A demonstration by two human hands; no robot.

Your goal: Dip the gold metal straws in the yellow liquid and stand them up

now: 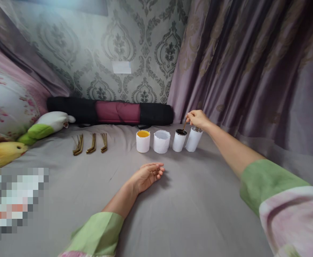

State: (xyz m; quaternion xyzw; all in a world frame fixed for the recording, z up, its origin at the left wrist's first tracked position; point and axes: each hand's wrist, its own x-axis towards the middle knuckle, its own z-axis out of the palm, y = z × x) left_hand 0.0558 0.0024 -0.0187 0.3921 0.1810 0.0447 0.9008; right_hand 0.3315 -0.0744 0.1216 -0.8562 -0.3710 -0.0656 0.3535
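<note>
My right hand (pixel 196 118) is above the two narrow white containers at the right end of a row. Its fingertips pinch a thin brownish rod (pixel 184 124), whose lower end is at the mouth of the narrow container with a dark inside (pixel 178 142). Just under that hand stands the taller narrow container (pixel 193 142), its top partly covered by the hand. My left hand (pixel 149 176) rests on the grey sheet, fingers loosely bent and holding nothing. Beyond it are a wide white tub (pixel 161 145) and another tub (pixel 143 144) with yellow inside.
Three bundles of thin, bent bronze-coloured rods (pixel 78 145) lie to the left on the grey sheet (pixel 188 214). Plush toys (pixel 8 151) and a floral pillow (pixel 9 96) line the left side. A long black-and-maroon bag (pixel 117 112) lies along the wall; curtains (pixel 239 71) hang at right.
</note>
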